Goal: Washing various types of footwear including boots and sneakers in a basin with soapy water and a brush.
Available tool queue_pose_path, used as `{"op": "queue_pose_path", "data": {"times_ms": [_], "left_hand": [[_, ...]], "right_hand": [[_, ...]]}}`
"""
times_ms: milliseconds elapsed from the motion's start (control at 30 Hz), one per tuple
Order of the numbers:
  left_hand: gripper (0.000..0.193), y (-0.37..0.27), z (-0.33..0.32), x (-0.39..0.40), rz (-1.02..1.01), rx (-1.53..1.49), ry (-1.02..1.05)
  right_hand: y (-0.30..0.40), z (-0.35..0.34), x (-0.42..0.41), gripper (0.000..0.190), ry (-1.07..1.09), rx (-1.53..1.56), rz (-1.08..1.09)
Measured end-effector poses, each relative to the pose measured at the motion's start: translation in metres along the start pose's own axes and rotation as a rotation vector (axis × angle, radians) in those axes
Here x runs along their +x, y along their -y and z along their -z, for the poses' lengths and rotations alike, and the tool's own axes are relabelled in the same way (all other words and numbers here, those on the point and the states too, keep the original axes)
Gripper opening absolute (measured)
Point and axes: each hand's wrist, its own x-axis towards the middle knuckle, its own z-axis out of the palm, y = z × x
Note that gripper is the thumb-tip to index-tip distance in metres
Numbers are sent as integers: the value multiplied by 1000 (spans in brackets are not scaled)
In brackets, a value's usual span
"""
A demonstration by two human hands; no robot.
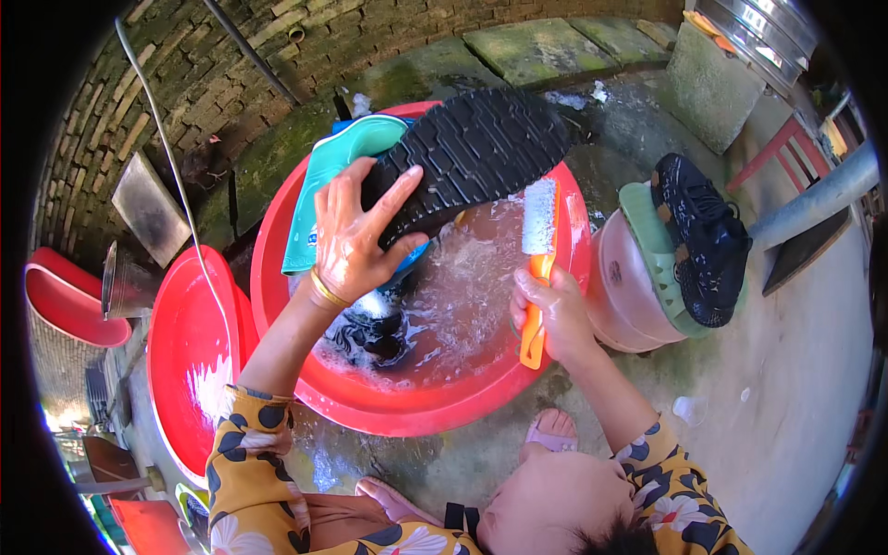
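Observation:
My left hand holds a black shoe by its heel end, with the ridged sole facing up, over a red plastic basin. Soapy, cloudy water fills the basin, and a dark item lies partly under the surface. Against the basin's left inner side leans a teal rubber or plastic piece, partly behind the shoe. In my right hand is an orange-handled scrub brush, its white bristles upward, just below the shoe's toe end and apart from it.
A black lace-up shoe rests on a green slotted top over a pink bucket at right. Another red basin and a thin hose are at left. Mossy stone slabs and a brick wall stand behind.

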Motion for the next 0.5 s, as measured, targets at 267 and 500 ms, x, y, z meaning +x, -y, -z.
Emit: {"op": "queue_pose_path", "data": {"times_ms": [267,500], "left_hand": [[87,16,-16,-23,157,-71,19],[61,17,-39,-27,1191,-1427,-35]], "right_hand": [[-7,-9,7,12,38,110,-106],[-21,-28,17,35,127,-282,108]]}}
